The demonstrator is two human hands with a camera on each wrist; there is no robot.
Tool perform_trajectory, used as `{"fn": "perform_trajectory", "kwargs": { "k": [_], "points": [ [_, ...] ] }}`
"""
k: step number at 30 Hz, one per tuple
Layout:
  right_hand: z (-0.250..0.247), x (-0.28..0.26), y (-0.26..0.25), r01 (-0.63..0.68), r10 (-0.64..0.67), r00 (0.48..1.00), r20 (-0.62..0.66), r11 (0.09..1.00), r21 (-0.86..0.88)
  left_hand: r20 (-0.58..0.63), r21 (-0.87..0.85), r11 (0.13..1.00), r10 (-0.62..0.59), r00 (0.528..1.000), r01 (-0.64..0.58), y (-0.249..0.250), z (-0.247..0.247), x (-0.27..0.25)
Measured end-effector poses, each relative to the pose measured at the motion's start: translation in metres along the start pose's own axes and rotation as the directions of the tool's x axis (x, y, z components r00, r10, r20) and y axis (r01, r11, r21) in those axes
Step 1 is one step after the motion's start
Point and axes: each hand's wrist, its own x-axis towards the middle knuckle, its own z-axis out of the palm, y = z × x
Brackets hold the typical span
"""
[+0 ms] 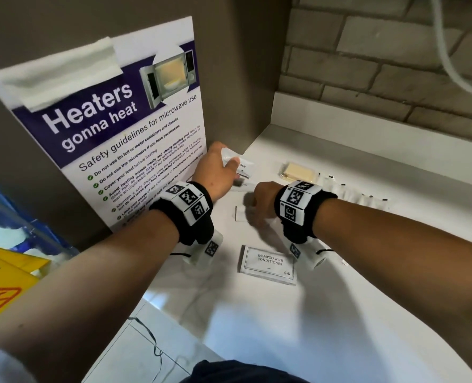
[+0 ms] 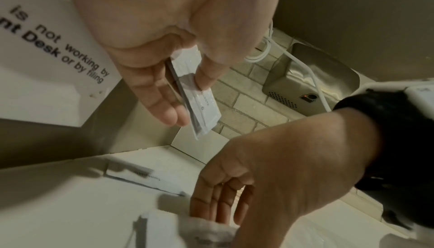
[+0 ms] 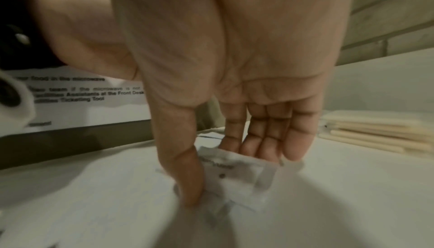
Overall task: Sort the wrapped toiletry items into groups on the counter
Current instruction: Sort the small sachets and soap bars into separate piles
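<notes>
The left hand (image 1: pixel 215 172) pinched a thin white toothpaste packet (image 2: pixel 199 99) between thumb and fingers, raised above the counter (image 1: pixel 339 299) near its back left corner, beside the microwave poster (image 1: pixel 105 128). The right hand (image 1: pixel 262 203) reached down onto a small white sachet (image 3: pixel 237 174) lying on the counter — thumb and fingertips closing on it, though blur hid how firm the hold was. Another toothpaste packet (image 2: pixel 140 177) lay flat below the left hand. A shampoo-with-conditioner sachet (image 1: pixel 269 265) rested nearer the front edge, and a wrapped pale yellow bar (image 1: pixel 298 171) lay toward the back edge, well apart from the right hand.
</notes>
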Motion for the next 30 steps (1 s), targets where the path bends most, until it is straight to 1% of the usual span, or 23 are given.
{"fn": "perform_trajectory", "kwargs": {
  "k": [2,4,7,10,12,13,16,18,20,22,24,28,30],
  "points": [
    [0.004,0.004,0.008,0.048,-0.049,0.998,0.039,0.998,0.032,0.005,-0.008,1.0,-0.019,1.0,0.019,-0.002,0.001,0.0],
    [0.003,0.003,0.011,0.103,-0.104,0.994,0.031,0.993,0.052,0.01,-0.019,0.999,-0.038,0.999,0.038,-0.003,0.002,0.0],
    [-0.005,-0.001,0.013,0.158,-0.151,0.985,-0.085,0.984,0.078,0.017,-0.068,0.994,-0.085,0.996,0.086,-0.004,0.003,-0.002],
    [-0.024,-0.003,0.018,0.215,-0.176,0.965,-0.196,0.955,0.203,0.012,-0.093,0.991,-0.095,0.995,0.095,-0.006,0.003,-0.002],
    [-0.039,-0.004,0.02,0.236,-0.162,0.949,-0.271,0.933,0.27,0.019,-0.069,0.995,-0.069,0.997,0.071,-0.003,0.002,-0.005],
    [-0.045,-0.003,0.021,0.242,-0.152,0.941,-0.302,0.926,0.289,0.033,-0.092,0.993,-0.07,0.997,0.073,0.001,0.002,-0.008],
    [-0.055,0.001,0.022,0.25,-0.142,0.926,-0.35,0.925,0.286,0.116,-0.204,0.97,-0.112,0.987,0.134,0.016,0.002,-0.013],
    [-0.058,0.003,0.02,0.236,-0.122,0.923,-0.366,0.928,0.287,0.157,-0.243,0.955,-0.133,0.979,0.169,0.025,0.0,-0.016],
    [-0.06,0.005,0.017,0.226,-0.099,0.914,-0.395,0.931,0.288,0.18,-0.23,0.959,-0.128,0.975,0.168,0.026,-0.004,-0.015],
    [-0.062,0.006,0.015,0.236,-0.099,0.902,-0.42,0.927,0.29,0.2,-0.18,0.975,-0.093,0.975,0.13,0.024,-0.006,-0.015],
    [-0.061,0.008,0.012,0.246,-0.106,0.897,-0.43,0.926,0.286,0.169,-0.138,0.987,-0.063,0.984,0.087,0.021,-0.006,-0.015],
    [-0.056,0.014,0.012,0.266,-0.126,0.894,-0.429,0.921,0.283,0.098,-0.091,0.994,-0.052,0.994,0.06,0.01,-0.005,-0.01],
    [-0.053,0.021,0.017,0.251,-0.099,0.9,-0.425,0.914,0.318,0.05,-0.059,0.998,-0.023,0.998,0.026,0.004,-0.007,-0.007]
  ]
}}
